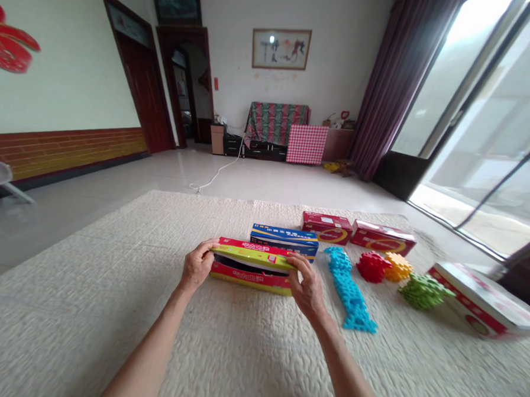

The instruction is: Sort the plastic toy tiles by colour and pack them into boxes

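Note:
A long red and yellow-green cardboard box [252, 279] rests on the quilted cover in front of me. Its lid is partly raised, and a dark gap shows along the near side. My left hand [198, 265] pinches the lid's left end between thumb and fingers. At the other end, my right hand [307, 283] grips the lid's right corner. Just behind stands a blue box [284, 241] with white lettering. To the right of my right hand lies a strip of joined light-blue plastic pieces [349, 289]. What is inside the red and yellow-green box cannot be seen.
Two dark red boxes, one left [326, 228] and one right [384, 237], stand at the back. Clusters of red [371, 267], yellow [398, 267] and green pieces [424, 291] lie beside a white and red box [486, 299]. A white cable [217, 173] crosses the floor beyond the quilted cover [110, 273].

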A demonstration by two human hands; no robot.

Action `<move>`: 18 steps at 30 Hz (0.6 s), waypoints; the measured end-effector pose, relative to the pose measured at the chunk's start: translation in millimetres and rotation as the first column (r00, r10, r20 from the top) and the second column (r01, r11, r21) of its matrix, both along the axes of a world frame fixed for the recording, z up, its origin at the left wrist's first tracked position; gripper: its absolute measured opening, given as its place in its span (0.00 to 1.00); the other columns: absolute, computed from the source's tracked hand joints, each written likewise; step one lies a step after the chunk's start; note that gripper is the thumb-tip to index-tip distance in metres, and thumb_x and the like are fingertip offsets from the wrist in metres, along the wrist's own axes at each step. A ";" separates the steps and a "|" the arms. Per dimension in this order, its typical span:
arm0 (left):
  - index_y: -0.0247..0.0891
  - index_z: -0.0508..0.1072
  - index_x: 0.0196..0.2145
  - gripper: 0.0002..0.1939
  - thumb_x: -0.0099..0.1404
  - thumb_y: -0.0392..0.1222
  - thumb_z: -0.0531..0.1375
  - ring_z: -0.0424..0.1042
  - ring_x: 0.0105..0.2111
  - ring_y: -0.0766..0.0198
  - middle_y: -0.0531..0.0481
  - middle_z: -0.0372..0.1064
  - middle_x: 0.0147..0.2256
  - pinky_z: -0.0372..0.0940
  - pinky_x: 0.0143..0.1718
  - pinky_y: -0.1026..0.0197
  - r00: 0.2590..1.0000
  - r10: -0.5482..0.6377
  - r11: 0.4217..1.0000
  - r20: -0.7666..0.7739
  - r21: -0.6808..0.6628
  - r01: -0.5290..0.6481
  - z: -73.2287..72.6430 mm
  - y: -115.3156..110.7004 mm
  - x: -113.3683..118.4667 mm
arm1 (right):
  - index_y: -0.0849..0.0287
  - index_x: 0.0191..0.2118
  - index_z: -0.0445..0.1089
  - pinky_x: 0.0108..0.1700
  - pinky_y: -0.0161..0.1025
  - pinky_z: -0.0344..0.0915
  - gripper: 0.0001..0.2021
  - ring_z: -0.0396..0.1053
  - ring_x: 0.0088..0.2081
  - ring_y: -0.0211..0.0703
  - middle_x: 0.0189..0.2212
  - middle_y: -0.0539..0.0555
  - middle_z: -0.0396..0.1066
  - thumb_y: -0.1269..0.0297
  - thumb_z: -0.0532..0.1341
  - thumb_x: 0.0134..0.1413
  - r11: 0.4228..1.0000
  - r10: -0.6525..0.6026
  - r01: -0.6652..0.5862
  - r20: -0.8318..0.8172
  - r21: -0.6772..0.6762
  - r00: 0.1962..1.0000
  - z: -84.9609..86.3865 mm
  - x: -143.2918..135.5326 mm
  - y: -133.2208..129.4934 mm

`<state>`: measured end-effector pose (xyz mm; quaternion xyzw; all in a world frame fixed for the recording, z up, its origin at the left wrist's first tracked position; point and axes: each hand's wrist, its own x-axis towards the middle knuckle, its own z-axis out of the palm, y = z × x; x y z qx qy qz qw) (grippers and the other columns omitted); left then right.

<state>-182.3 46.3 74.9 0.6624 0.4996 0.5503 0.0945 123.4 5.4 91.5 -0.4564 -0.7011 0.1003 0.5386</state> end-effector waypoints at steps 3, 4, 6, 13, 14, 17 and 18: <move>0.39 0.76 0.36 0.14 0.57 0.36 0.52 0.74 0.49 0.57 0.46 0.76 0.46 0.67 0.56 0.52 1.000 -0.004 0.999 -0.008 0.051 0.005 -5.8 0.2 -3.4 | 0.57 0.40 0.72 0.49 0.44 0.69 0.13 0.73 0.47 0.45 0.46 0.59 0.74 0.72 0.53 0.53 1.000 -0.006 0.006 0.001 0.029 1.000 -6.7 0.4 1.5; 0.39 0.76 0.35 0.13 0.57 0.35 0.52 0.74 0.49 0.57 0.46 0.76 0.45 0.68 0.55 0.53 1.000 -0.005 0.998 -0.022 0.061 0.006 -6.5 -0.3 -4.2 | 0.57 0.40 0.73 0.49 0.44 0.69 0.13 0.73 0.47 0.46 0.46 0.59 0.74 0.72 0.53 0.52 1.000 -0.013 0.013 0.004 0.028 1.000 -7.9 0.4 1.1; 0.39 0.76 0.34 0.13 0.57 0.35 0.52 0.74 0.49 0.57 0.45 0.76 0.45 0.68 0.53 0.53 0.998 0.000 0.998 -0.063 0.066 0.004 -6.4 -2.0 -5.3 | 0.57 0.39 0.73 0.49 0.44 0.70 0.13 0.73 0.47 0.47 0.48 0.60 0.73 0.72 0.54 0.50 0.999 -0.031 0.031 0.012 0.010 0.999 -8.5 0.0 -1.0; 0.39 0.76 0.31 0.10 0.59 0.37 0.54 0.73 0.49 0.55 0.44 0.75 0.45 0.68 0.53 0.51 0.970 0.015 0.998 -0.243 0.063 0.001 2.8 -9.3 -5.6 | 0.58 0.36 0.73 0.43 0.41 0.72 0.09 0.73 0.48 0.49 0.52 0.63 0.70 0.66 0.57 0.53 0.998 -0.039 0.040 0.026 -0.050 0.999 -4.5 -3.5 -10.0; 0.39 0.76 0.30 0.09 0.60 0.38 0.55 0.73 0.50 0.53 0.43 0.75 0.45 0.67 0.55 0.50 0.957 0.017 0.997 -0.290 0.073 0.005 5.2 -10.6 -4.0 | 0.58 0.36 0.74 0.42 0.41 0.72 0.09 0.73 0.48 0.49 0.52 0.63 0.70 0.66 0.57 0.53 0.997 -0.037 0.038 0.030 -0.061 0.999 -4.5 -4.0 -10.4; 0.39 0.77 0.31 0.08 0.61 0.41 0.58 0.70 0.53 0.50 0.42 0.75 0.45 0.63 0.57 0.46 0.897 -0.006 0.996 -0.441 0.078 0.045 12.7 -16.2 6.6 | 0.58 0.35 0.74 0.42 0.41 0.72 0.09 0.73 0.48 0.49 0.52 0.63 0.70 0.65 0.57 0.53 0.995 -0.031 0.035 0.043 -0.088 0.999 -5.4 -4.7 -10.6; 0.39 0.78 0.34 0.08 0.61 0.43 0.59 0.69 0.54 0.50 0.42 0.74 0.46 0.63 0.57 0.46 0.873 -0.032 0.995 -0.486 0.066 0.073 14.7 -18.5 11.9 | 0.58 0.35 0.74 0.43 0.41 0.72 0.09 0.73 0.48 0.49 0.52 0.63 0.70 0.65 0.57 0.54 0.995 -0.031 0.035 0.044 -0.090 0.999 -5.9 -4.7 -10.3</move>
